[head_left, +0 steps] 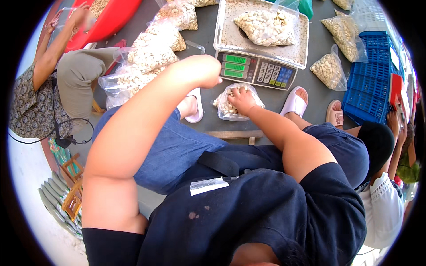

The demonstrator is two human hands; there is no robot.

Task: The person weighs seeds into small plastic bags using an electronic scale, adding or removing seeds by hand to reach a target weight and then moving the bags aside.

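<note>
Bag (234,115) of pale pieces (222,102), clear plastic, one: lay on the floor (317,48) before the scale (268,73), between two pale slippers (293,103). Right hand (243,101), one: rested at the bag's mouth, fingers a little parted and bent among the pieces; whether they pinched any could not be told. Left hand (213,74), one: hung near the scale's front, fingers mostly hidden, their state not to be told.

Risks, as judged: the mouth looked loose, so a tug or hard press there could have spilled pieces; a knock from the left hand could have jarred the scale; a shifted slipper could have tipped the bag.

Counts: scale, one; loaded bag (266,29) on its tray, one; right-side bags (329,72), at least three; heaped bags (153,51) at left, overlapping, uncountable; blue crate (366,84), at least one; red basin (113,24), one.
</note>
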